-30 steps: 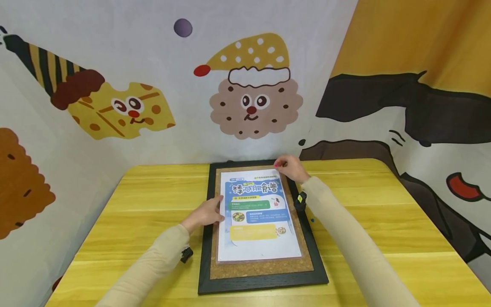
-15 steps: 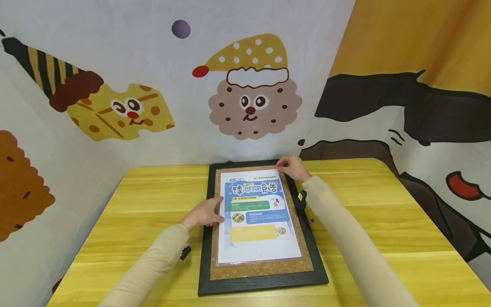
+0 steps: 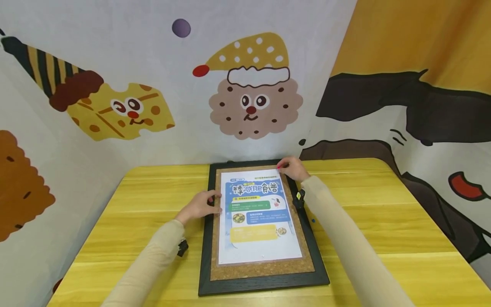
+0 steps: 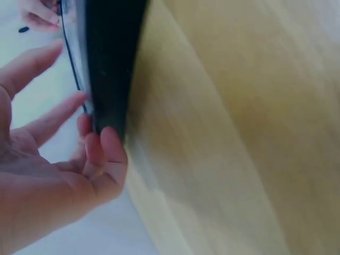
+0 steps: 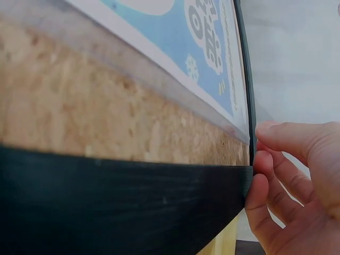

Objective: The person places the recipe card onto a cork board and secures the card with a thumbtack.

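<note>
A printed poster (image 3: 245,250) in a clear sleeve lies on a black-framed corkboard (image 3: 264,268). At the poster's top right corner my right hand (image 3: 294,169) pinches a small pink pushpin (image 3: 278,167) between thumb and finger. The right wrist view shows that hand (image 5: 297,180) at the corner, its pin hidden. My left hand (image 3: 198,206) touches the poster's left edge with spread, mostly straight fingers. A small red spot shows among its fingers in the head view. In the left wrist view, this hand's (image 4: 58,143) fingertips meet the black frame (image 4: 111,69).
The board sits on a yellow wood-grain table (image 3: 153,192), its far edge close to a cartoon-printed curtain (image 3: 153,42). A small blue dot-like object (image 3: 313,221) lies on the table right of the frame. A black camera (image 3: 183,247) hangs at the left wrist.
My left hand has slid a little up along the poster's left edge, away from me. The right hand stays at the top right corner, having shifted only slightly with the pushpin.
</note>
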`<state>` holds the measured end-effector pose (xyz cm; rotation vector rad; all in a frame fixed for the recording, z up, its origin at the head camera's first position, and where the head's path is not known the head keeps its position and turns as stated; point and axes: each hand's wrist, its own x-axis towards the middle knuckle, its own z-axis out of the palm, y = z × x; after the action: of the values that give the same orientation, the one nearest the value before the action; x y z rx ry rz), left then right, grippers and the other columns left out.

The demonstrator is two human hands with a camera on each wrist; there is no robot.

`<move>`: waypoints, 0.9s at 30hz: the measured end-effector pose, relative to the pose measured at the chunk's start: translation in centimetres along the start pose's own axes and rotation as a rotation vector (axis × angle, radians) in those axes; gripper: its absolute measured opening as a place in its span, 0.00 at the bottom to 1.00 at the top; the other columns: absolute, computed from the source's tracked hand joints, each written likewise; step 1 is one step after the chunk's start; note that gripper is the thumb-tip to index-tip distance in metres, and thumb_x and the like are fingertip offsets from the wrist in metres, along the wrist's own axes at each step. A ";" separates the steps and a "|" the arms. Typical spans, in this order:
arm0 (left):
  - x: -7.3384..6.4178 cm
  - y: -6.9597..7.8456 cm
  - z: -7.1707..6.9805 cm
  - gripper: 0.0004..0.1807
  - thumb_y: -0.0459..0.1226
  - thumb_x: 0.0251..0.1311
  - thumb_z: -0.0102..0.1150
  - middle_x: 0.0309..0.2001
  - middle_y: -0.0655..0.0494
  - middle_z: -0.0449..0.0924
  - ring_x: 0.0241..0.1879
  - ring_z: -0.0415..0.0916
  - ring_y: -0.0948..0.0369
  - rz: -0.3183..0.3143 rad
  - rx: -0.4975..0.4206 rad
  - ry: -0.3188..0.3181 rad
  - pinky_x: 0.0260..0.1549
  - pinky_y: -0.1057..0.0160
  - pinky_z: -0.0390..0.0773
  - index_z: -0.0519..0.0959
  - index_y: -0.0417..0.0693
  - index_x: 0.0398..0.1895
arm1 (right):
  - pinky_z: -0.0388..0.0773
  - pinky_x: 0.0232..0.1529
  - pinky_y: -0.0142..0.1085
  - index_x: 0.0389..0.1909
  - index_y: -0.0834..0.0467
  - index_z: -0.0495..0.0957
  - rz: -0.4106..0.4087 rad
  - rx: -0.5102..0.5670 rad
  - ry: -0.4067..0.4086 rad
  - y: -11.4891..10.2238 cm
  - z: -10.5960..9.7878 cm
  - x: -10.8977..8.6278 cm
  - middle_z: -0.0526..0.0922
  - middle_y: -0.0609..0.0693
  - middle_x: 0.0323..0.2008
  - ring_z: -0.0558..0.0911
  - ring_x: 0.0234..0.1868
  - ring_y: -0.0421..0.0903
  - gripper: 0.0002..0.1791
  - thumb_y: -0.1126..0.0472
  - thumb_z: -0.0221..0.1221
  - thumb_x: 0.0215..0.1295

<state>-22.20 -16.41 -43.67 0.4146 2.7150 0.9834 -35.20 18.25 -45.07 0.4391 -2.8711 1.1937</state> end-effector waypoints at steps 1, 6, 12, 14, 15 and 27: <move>-0.1 -0.2 -0.1 0.29 0.37 0.55 0.69 0.47 0.37 0.71 0.44 0.67 0.46 0.012 -0.016 0.001 0.40 0.51 0.72 0.73 0.38 0.61 | 0.73 0.43 0.44 0.40 0.66 0.83 -0.002 -0.001 0.001 0.0 0.1 0.1 0.81 0.59 0.39 0.76 0.41 0.53 0.07 0.67 0.62 0.63; -0.2 -1.1 -0.4 0.32 0.38 0.55 0.69 0.64 0.27 0.52 0.59 0.59 0.36 0.063 -0.089 -0.005 0.54 0.37 0.65 0.71 0.38 0.63 | 0.73 0.42 0.43 0.40 0.66 0.83 -0.005 -0.002 -0.002 -0.2 0.1 0.1 0.81 0.59 0.39 0.76 0.40 0.53 0.07 0.67 0.62 0.63; 0.0 -2.0 -0.4 0.38 0.43 0.54 0.70 0.72 0.30 0.34 0.63 0.55 0.31 0.026 -0.099 -0.046 0.56 0.34 0.61 0.69 0.43 0.67 | 0.73 0.42 0.43 0.40 0.66 0.83 0.006 0.002 -0.009 0.0 0.3 0.3 0.81 0.59 0.40 0.76 0.41 0.53 0.08 0.67 0.63 0.63; 0.1 -2.1 -0.5 0.39 0.44 0.53 0.71 0.72 0.30 0.31 0.65 0.52 0.30 0.009 -0.110 -0.056 0.56 0.32 0.59 0.68 0.44 0.68 | 0.73 0.43 0.43 0.40 0.65 0.83 0.012 0.001 -0.011 0.0 0.4 0.4 0.81 0.59 0.40 0.76 0.41 0.53 0.08 0.67 0.63 0.63; 0.1 -2.2 -0.5 0.39 0.44 0.53 0.71 0.72 0.29 0.31 0.66 0.49 0.30 0.005 -0.117 -0.061 0.56 0.31 0.58 0.68 0.44 0.68 | 0.73 0.43 0.44 0.40 0.66 0.83 0.014 -0.001 -0.011 0.0 0.4 0.4 0.81 0.59 0.40 0.75 0.42 0.53 0.08 0.67 0.63 0.63; 0.3 -2.3 -0.3 0.44 0.47 0.49 0.73 0.72 0.27 0.36 0.70 0.35 0.32 0.015 -0.086 -0.133 0.58 0.28 0.47 0.64 0.49 0.70 | 0.72 0.45 0.45 0.39 0.65 0.84 0.025 -0.070 -0.002 0.0 0.7 0.6 0.82 0.58 0.38 0.76 0.40 0.53 0.06 0.68 0.63 0.61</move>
<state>-23.00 -18.12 -44.96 0.4671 2.5453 1.0337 -35.69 17.63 -45.46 0.4042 -2.9180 1.0923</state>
